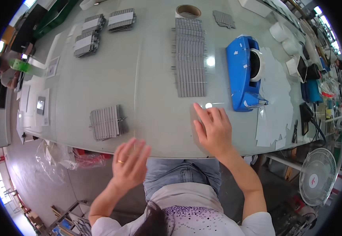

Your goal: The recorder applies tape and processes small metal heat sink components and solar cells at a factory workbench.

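Note:
My left hand (129,163) is raised at the table's front edge, its fingers stretched and apart, with a ring on one finger and nothing held. Just beyond it on the table is a small stack of narrow grey strips (105,122) with thin wires sticking out at the sides. My right hand (215,131) hovers over the table with fingers spread, also holding nothing. Its index fingertip is close to the near end of a long row of similar grey strips (191,74), apart from it. A blue tape dispenser (237,74) with a white tape roll (260,65) stands to its right.
A brown-cored tape roll (188,11) sits at the row's far end. Three strip bundles with white bands (121,19) are at far left, and another strip stack (224,19) at far right. White sheets (273,118) lie beside the dispenser. A fan (317,177) stands right.

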Tool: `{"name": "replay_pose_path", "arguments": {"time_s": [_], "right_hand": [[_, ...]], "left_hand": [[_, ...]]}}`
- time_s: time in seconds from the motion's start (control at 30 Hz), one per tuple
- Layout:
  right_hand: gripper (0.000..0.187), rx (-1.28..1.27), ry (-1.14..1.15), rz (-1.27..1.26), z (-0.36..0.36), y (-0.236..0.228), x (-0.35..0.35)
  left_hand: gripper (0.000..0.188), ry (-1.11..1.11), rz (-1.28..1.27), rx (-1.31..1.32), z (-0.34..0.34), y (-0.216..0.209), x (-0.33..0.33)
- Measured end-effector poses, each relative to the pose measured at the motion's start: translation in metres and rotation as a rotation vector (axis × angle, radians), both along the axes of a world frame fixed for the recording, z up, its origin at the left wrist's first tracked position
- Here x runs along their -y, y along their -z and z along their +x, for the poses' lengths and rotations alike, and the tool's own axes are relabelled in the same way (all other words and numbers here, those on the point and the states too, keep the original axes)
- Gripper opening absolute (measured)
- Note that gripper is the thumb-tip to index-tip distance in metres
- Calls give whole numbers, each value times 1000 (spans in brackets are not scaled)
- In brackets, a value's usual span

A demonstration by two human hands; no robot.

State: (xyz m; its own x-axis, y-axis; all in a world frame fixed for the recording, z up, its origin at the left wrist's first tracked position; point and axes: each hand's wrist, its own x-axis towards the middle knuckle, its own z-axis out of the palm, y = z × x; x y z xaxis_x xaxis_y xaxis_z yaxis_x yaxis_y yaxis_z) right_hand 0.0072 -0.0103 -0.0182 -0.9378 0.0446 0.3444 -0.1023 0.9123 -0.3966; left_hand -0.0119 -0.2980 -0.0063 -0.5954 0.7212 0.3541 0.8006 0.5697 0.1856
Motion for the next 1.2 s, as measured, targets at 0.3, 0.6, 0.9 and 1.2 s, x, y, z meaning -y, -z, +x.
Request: {"name": "replay_pose_path", "arguments": {"time_s": [0.3,0.6,0.9,1.2], "right_hand": [[35,-31,-13,19,2,8,-2],[30,-132,171,52,65,-27,-25],[10,-51,349,-475,18,-57,-129],[8,-100,299,-584,74,-54,-101]], "left_hand": [[43,85,346,186,22,7,-88],[37,43,497,349,15,-5,-117],[25,11,921,1740,16,-8,-228],[35,-86,1187,2342,-4,-8,-279]]}}
